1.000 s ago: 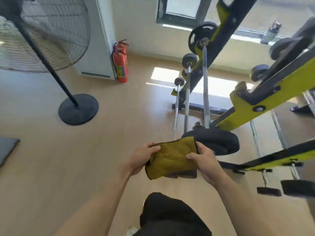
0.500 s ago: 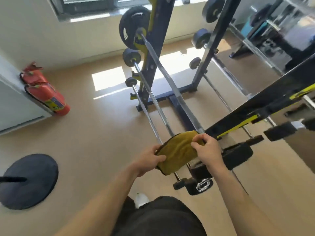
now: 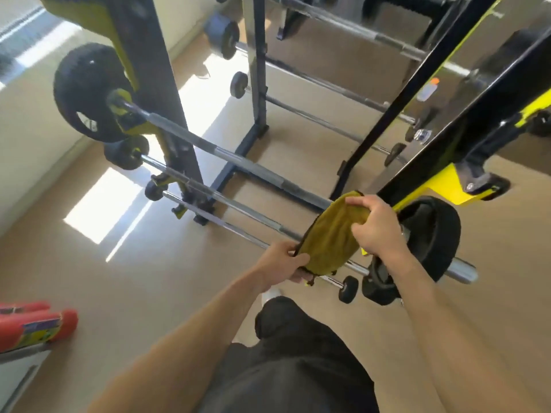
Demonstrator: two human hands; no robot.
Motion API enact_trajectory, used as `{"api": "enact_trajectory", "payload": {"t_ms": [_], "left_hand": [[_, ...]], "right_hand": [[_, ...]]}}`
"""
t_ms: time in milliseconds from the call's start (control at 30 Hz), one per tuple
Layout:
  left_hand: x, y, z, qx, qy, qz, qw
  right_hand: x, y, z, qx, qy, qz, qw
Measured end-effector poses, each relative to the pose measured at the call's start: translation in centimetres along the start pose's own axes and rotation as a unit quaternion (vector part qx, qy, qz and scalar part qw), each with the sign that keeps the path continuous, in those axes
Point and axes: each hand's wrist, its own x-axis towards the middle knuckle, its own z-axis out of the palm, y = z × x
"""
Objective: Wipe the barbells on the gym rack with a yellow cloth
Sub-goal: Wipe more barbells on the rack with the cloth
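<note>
Fingers of right hand (image 3: 376, 228) curled over the top edge of the yellow cloth (image 3: 331, 236), gripping it right where the top barbell (image 3: 238, 160) runs under the fabric. Left hand (image 3: 283, 263) pinches the cloth's lower corner, thumb on top, fingers tucked beneath. Cloth hangs stretched between both hands, draped across the bars near the black plate (image 3: 429, 234) end. Two thinner barbells (image 3: 226, 201) sit lower on the black-and-yellow rack (image 3: 167, 93). Tan wood floor (image 3: 89, 263), sunlight patches on it, red fire extinguisher (image 3: 32, 323) lower left by the wall.
</note>
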Motion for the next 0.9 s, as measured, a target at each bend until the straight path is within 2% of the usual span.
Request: {"api": "enact_trajectory", "payload": {"t_ms": [67,167,233,333,400,467,567,733,900], "left_hand": [[1.9,1.1,-0.4,-0.019,-0.025,-0.013,0.999],[5.6,2.5,-1.2,-0.038,-0.040,-0.048,0.997],[7.7,3.2,-1.4,-0.057,-0.029,-0.080,0.995],[10.2,3.7,-1.6,-0.019,-0.008,-0.102,0.995],[11.2,4.0,-1.9,0.009,-0.004,-0.103,0.995],[11.6,4.1,-2.5,0.008,0.002,-0.118,0.993],[12.5,4.1,-4.3,0.007,0.021,-0.124,0.992],[13.6,3.5,-9.4,-0.063,0.083,-0.169,0.980],[13.5,3.4,-14.3,-0.149,0.175,-0.169,0.958]], "right_hand": [[2.0,0.0,0.1,-0.016,0.006,-0.007,1.000],[5.3,0.5,1.3,-0.031,-0.041,-0.009,0.999],[6.8,1.1,2.6,-0.103,-0.067,0.000,0.992],[8.0,2.0,4.5,-0.235,-0.106,-0.043,0.965],[8.9,2.4,5.7,-0.275,-0.161,-0.045,0.947],[9.7,2.3,6.6,-0.304,-0.177,-0.026,0.936],[11.8,1.4,7.4,-0.306,-0.172,-0.005,0.936],[15.2,-0.6,9.3,-0.275,-0.242,0.063,0.928],[17.1,-1.8,10.9,-0.265,-0.262,0.062,0.926]]}}
